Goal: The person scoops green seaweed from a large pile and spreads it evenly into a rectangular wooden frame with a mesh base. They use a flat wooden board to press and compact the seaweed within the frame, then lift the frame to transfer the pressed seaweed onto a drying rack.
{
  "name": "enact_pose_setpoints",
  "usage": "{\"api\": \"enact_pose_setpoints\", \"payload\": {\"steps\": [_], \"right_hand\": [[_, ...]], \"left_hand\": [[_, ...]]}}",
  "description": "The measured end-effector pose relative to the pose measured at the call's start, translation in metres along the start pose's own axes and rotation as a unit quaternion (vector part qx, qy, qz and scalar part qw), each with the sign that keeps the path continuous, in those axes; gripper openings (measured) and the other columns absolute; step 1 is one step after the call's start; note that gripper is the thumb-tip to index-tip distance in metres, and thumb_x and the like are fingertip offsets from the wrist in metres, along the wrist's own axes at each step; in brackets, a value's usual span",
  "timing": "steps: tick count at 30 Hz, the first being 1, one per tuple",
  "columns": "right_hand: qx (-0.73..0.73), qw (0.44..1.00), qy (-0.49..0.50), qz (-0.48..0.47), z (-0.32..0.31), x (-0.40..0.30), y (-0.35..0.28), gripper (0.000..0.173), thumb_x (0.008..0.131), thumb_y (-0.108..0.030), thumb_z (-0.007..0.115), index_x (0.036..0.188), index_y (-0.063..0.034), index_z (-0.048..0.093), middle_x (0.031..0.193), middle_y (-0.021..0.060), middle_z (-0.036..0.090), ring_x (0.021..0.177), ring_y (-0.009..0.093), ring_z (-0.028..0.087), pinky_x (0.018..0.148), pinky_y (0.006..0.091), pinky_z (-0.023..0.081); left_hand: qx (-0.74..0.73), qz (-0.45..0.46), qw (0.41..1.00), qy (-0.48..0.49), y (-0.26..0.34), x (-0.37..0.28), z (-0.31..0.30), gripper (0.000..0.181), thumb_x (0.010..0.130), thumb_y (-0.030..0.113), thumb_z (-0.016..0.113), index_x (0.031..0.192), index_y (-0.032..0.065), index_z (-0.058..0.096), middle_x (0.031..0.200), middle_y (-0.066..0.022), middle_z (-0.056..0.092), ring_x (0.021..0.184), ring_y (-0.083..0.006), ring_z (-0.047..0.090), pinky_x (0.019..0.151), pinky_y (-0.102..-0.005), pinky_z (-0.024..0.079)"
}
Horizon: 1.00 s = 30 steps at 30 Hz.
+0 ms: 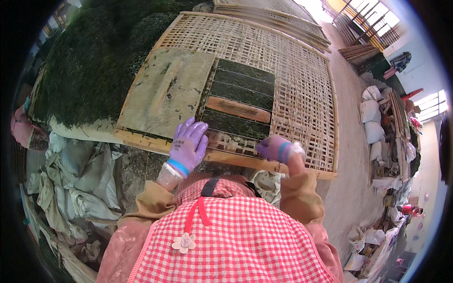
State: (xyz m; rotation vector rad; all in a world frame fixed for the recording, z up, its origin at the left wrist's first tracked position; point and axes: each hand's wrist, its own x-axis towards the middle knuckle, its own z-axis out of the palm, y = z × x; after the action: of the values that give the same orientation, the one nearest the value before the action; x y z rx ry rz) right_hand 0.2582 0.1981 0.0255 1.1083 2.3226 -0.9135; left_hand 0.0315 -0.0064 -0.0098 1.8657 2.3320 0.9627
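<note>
My left hand (188, 145), in a purple glove, rests at the near left corner of a thin framed mould (241, 73) divided into strips. Dark green, seaweed-like material (242, 65) fills several strips; the nearest strip shows bare weave. Blurred, my right hand (274, 148), also gloved in purple, is at the mould's near right corner; its fingers are partly hidden. Across the mould lies a flat wooden bar (238, 109). The mould sits on a woven bamboo rack (300, 81) with a wooden border, beside a greenish board (166, 88) with dark scraps on it.
A large dark green heap (95, 63) lies at the left. More woven racks (276, 17) are stacked beyond. White sacks (88, 173) lie at the lower left, and further sacks (373, 120) line the right side across the floor (348, 92).
</note>
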Motion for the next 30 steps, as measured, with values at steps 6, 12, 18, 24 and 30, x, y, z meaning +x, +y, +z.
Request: {"api": "enact_pose_setpoints", "payload": {"steps": [6,12,18,24,30], "right_hand": [[-0.091,0.982,0.023,-0.166,0.008,0.029,-0.050,0.041,0.093,-0.040,0.058,0.106,-0.0039,0.072,0.095,0.0217,0.071,0.088,0.041,0.067,0.080,0.0419,0.053],[0.101,0.964,0.089,-0.228,0.025,0.032,-0.082,0.034,0.094,-0.034,0.055,0.104,-0.0045,0.070,0.098,0.0221,0.069,0.093,0.043,0.065,0.083,0.0458,0.052],[0.232,0.903,0.278,-0.229,0.037,0.037,-0.093,0.027,0.093,-0.026,0.062,0.112,-0.0080,0.069,0.098,0.0213,0.070,0.092,0.038,0.069,0.081,0.0421,0.054],[0.200,0.874,0.397,-0.198,0.020,0.041,-0.074,0.027,0.093,-0.029,0.063,0.111,-0.0109,0.070,0.098,0.0173,0.072,0.090,0.035,0.070,0.081,0.0404,0.055],[-0.091,0.913,0.366,-0.157,-0.007,0.062,-0.061,0.036,0.091,-0.030,0.065,0.122,-0.0102,0.064,0.113,0.0135,0.068,0.109,0.034,0.063,0.093,0.0441,0.050]], "left_hand": [[-0.027,-0.020,0.999,0.024,-0.020,-0.023,-0.014,0.032,0.096,0.024,0.055,0.122,0.0095,0.064,0.125,-0.0116,0.064,0.128,-0.0329,0.051,0.112,-0.0472,0.034],[0.025,-0.062,0.997,-0.035,-0.039,-0.030,-0.021,0.035,0.096,0.025,0.053,0.127,0.0116,0.062,0.131,-0.0092,0.062,0.133,-0.0303,0.047,0.114,-0.0465,0.031],[0.212,-0.062,0.964,-0.148,-0.021,0.021,-0.003,0.049,0.096,0.022,0.047,0.145,0.0176,0.047,0.156,-0.0030,0.039,0.150,-0.0256,0.022,0.122,-0.0530,0.010],[0.164,-0.093,0.962,-0.199,-0.018,0.079,0.014,0.040,0.096,0.029,0.052,0.134,0.0179,0.057,0.154,-0.0022,0.041,0.149,-0.0258,0.024,0.122,-0.0507,0.012],[-0.005,-0.076,0.997,0.015,-0.039,0.068,0.018,0.037,0.095,0.036,0.058,0.126,0.0182,0.064,0.141,-0.0044,0.055,0.142,-0.0272,0.037,0.118,-0.0454,0.023]]}}
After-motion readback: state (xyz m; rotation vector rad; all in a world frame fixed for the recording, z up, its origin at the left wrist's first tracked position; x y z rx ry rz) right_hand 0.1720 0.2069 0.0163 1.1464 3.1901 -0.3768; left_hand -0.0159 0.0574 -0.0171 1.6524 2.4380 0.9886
